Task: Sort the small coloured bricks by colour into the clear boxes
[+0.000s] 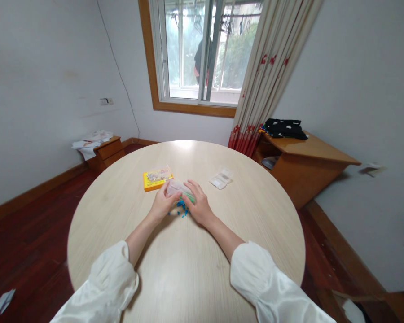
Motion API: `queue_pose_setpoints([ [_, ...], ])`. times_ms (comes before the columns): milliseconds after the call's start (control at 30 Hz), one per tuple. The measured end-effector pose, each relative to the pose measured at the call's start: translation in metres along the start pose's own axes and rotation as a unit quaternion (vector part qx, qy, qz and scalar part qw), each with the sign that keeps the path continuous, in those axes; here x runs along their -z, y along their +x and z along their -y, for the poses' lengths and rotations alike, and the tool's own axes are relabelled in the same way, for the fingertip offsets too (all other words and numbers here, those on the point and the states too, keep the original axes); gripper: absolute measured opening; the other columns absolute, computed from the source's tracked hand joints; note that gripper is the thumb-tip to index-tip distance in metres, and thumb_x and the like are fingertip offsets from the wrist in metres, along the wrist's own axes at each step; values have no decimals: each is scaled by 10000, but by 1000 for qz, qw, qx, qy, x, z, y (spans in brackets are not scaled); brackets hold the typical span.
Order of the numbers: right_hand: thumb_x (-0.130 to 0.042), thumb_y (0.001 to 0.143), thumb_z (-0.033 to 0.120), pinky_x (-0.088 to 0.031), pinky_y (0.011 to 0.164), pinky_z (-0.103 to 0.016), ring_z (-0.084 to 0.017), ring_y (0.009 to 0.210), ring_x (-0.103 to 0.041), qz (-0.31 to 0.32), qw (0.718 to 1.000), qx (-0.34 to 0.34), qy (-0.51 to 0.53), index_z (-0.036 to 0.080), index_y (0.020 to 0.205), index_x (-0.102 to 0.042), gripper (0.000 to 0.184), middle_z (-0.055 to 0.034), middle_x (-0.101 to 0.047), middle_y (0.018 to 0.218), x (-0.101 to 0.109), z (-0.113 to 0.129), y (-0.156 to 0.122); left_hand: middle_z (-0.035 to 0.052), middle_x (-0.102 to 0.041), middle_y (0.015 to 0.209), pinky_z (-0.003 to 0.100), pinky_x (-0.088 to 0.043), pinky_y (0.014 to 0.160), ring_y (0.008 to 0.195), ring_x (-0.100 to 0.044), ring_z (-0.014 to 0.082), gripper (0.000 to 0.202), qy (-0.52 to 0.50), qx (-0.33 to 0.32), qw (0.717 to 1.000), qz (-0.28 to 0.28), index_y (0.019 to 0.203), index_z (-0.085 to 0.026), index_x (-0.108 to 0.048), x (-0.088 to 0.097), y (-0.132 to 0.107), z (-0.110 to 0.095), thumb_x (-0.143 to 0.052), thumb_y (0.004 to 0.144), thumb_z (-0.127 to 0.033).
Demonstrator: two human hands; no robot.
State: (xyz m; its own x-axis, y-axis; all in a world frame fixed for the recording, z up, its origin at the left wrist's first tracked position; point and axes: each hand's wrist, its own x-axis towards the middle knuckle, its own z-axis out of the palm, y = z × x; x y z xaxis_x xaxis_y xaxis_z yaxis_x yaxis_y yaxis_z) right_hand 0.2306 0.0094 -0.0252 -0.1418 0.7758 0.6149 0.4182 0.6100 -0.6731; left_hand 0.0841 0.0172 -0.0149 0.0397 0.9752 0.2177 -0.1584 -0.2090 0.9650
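Both my hands rest near the middle of a round pale wooden table. My left hand is closed on the near end of a clear plastic bag. My right hand lies over the bag's right side with its fingers curved on it. A green item shows under my right fingers. Several small blue pieces lie loose on the table between my hands.
A yellow box with a clear lid lies just left of the bag. A small clear plastic case sits to the right. A wooden desk with dark clothes stands at the right wall, a low cabinet at the left.
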Motion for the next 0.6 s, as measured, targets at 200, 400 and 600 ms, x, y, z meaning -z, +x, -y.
queue_pose_setpoints([
  [200, -390, 915, 351, -413, 1034, -400, -199, 1190, -525, 54, 997, 40, -24, 180, 1251, -537, 404, -115, -578, 1260, 2, -2, -3, 136, -594, 1183, 353, -484, 881, 1026, -593, 221, 734, 21, -10, 1000, 12, 1290, -141, -449, -2, -1, 5, -709, 651, -391],
  [400, -385, 912, 336, -450, 1006, -403, -209, 1167, -550, 48, 997, 49, -43, 185, 1250, -542, 402, -102, -592, 1245, 2, -4, -3, 137, -612, 1163, 335, -496, 858, 991, -608, 219, 725, 47, -39, 998, 20, 1305, -125, -445, -2, -1, 3, -688, 674, -387],
  [600, -377, 911, 341, -459, 995, -410, -221, 1148, -565, 49, 997, 42, -50, 173, 1227, -557, 401, -109, -603, 1228, 1, -3, -3, 132, -614, 1154, 342, -494, 861, 987, -607, 222, 699, 53, -42, 997, 22, 1279, -130, -471, -1, -1, 2, -689, 671, -395],
])
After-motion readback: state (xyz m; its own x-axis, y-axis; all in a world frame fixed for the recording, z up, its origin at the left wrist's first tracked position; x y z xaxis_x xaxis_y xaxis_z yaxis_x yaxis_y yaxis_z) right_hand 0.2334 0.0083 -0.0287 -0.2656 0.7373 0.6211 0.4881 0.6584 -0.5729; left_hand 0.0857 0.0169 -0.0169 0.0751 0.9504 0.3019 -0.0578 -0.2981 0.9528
